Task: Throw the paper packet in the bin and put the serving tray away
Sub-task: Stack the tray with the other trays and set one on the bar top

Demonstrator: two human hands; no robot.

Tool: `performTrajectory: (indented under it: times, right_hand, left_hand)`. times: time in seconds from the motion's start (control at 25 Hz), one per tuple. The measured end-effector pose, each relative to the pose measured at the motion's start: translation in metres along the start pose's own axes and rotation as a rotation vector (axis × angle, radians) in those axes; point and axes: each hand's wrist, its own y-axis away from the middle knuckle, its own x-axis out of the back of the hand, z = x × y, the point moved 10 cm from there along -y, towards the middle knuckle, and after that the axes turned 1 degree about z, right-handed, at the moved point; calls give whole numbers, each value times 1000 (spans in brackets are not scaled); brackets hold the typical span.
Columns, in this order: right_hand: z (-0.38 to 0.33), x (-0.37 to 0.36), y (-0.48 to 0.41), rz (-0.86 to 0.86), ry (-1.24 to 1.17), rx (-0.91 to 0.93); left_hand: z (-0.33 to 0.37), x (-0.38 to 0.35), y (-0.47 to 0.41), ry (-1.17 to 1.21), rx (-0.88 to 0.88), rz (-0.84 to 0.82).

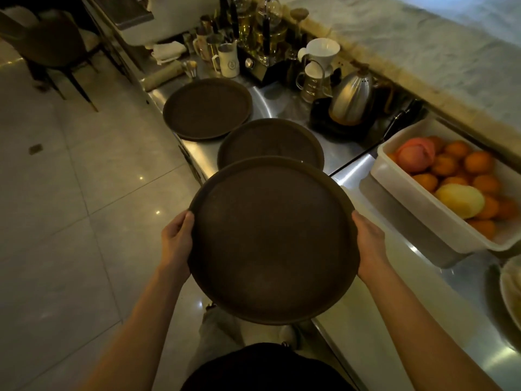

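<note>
Both hands, left hand (177, 244) and right hand (369, 244), grip the round serving tray (270, 244) by its rim, fingers clenched, above the steel desk (284, 100) edge near two other trays (207, 108).

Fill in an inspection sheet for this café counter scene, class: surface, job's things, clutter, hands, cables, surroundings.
Surface: steel counter, bare and shiny between items.
Job's things: held serving tray, empty; no paper packet or bin seen.
Clutter: two more round trays lying on the counter; kettle; white dripper; jugs; tub of fruit.
Hands: left hand and right hand grip opposite tray rims.
Cables: a dark cord seems to run below the kettle.
Surroundings: tiled floor, chair, marble bar top.
</note>
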Motion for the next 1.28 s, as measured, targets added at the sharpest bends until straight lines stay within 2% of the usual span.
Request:
performTrajectory:
  times: [0.12,0.52,0.68,0.84,1.04,1.28]
  right_hand:
    - [-3,-29,-8,53,16,12]
    - [-2,-142,-20,354,-33,8]
    - [-1,-154,-24,419,5,10]
    - [-7,-147,-44,497,3,51]
    - [-17,-139,-81,511,40,96]
    - [-12,-134,-114,555,100,74]
  left_hand:
    - [9,7,-45,-12,-7,-34]
    - [62,17,-213,-91,18,-294]
    - [65,-1,-249,-150,31,-342]
    - [66,-40,-285,-321,23,-349]
    - [78,-90,-309,-521,-82,-346]
    - [87,-137,-333,-604,-103,-353]
